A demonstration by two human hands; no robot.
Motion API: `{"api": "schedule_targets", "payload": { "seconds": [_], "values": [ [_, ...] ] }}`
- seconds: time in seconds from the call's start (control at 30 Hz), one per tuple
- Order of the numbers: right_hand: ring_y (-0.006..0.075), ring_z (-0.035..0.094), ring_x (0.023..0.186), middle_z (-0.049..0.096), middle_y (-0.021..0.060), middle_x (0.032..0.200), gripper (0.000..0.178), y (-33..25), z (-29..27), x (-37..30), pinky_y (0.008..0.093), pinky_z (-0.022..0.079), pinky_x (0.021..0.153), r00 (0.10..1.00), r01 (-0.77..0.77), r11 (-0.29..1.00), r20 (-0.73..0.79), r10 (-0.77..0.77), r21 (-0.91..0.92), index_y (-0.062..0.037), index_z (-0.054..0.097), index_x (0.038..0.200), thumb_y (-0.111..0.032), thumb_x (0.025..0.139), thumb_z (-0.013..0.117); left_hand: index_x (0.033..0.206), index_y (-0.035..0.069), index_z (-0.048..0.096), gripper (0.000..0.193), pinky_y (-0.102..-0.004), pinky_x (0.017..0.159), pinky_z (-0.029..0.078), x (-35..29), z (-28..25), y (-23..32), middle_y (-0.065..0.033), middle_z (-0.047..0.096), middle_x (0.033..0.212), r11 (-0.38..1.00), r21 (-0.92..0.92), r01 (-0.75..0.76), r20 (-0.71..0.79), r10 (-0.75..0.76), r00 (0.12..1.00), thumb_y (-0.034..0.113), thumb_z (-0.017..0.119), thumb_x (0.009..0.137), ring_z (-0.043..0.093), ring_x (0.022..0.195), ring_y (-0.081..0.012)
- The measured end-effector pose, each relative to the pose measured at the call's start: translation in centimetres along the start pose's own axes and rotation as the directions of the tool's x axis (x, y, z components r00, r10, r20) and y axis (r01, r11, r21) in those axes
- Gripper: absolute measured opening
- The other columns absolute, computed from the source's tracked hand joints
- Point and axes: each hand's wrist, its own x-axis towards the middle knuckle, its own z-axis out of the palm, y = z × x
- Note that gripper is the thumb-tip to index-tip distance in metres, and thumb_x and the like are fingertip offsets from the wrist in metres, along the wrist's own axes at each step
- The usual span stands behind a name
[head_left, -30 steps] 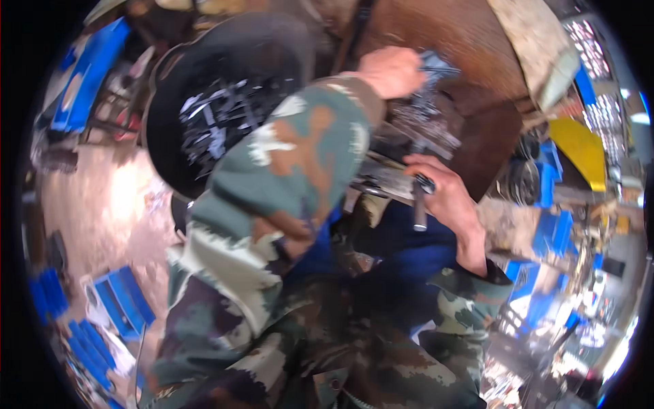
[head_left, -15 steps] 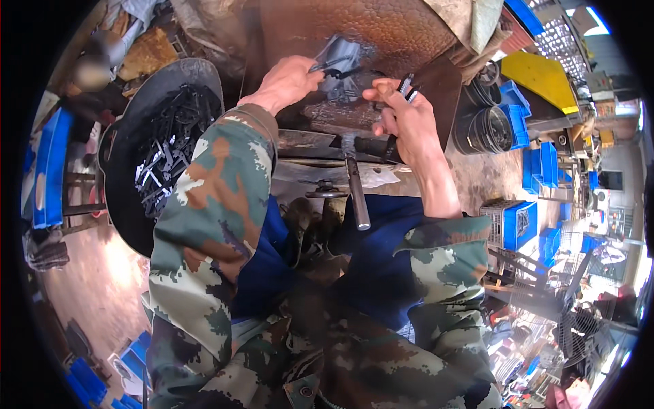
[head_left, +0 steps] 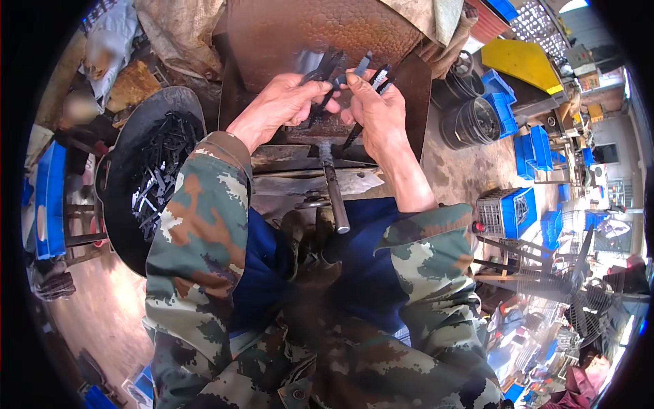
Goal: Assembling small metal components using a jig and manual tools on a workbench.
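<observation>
My left hand [head_left: 289, 102] is closed, with dark flat metal pieces [head_left: 327, 65] sticking up past its thumb. Close beside it, my right hand [head_left: 379, 112] is closed around several dark metal strips [head_left: 381, 76], which jut out between its fingers. A greyish strip [head_left: 364, 63] rises from the right thumb and forefinger. The two hands almost meet in front of a brown, dented metal housing [head_left: 320, 27]. Below them a round metal bar [head_left: 334, 194] slants toward me. The fingers partly hide the pieces, so their exact kind and ends cannot be made out.
At my left stands a large black basin [head_left: 117, 204] holding many loose dark metal strips [head_left: 167, 163]. Black buckets [head_left: 470, 124] and blue crates [head_left: 521, 211] stand on the right. A yellow panel [head_left: 521, 65] lies farther back, and a fan [head_left: 579, 279] stands at lower right.
My hands have come closer together, and the metal pieces in them are now side by side. More dark metal shows above my left hand. The whole view has shifted slightly.
</observation>
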Motion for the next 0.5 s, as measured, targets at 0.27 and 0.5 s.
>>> {"api": "schedule_targets", "payload": {
  "seconds": [0.27, 0.5],
  "values": [
    [0.0097, 0.050, 0.045, 0.065, 0.0084, 0.081, 0.022, 0.1, -1.7, -0.3, 0.0253, 0.041, 0.041, 0.989, 0.106, 0.942, -0.066, -0.133, -0.318, 0.0021, 0.062, 0.101, -0.019, 0.095, 0.066, 0.109, -0.002, 0.065, 0.031, -0.0223, 0.048, 0.030, 3.1, -5.2, -4.1, 0.0002, 0.061, 0.076, 0.983, 0.151, 0.103, -0.132, -0.084, 0.988, 0.019, 0.045, 0.097, 0.041, 0.056, -0.0043],
    [0.0103, 0.052, 0.045, 0.065, 0.0083, 0.079, 0.026, 0.0, -2.8, -0.7, 0.0254, 0.042, 0.041, 0.996, 0.048, 0.949, -0.053, -0.068, -0.311, 0.0023, 0.062, 0.100, -0.023, 0.095, 0.066, 0.103, 0.000, 0.068, 0.025, -0.0281, 0.064, 0.039, 4.5, -5.5, -6.8, -0.0010, 0.055, 0.080, 0.852, 0.508, 0.124, -0.019, -0.133, 0.991, 0.014, 0.050, 0.093, 0.049, 0.068, -0.0118]
  ]
}}
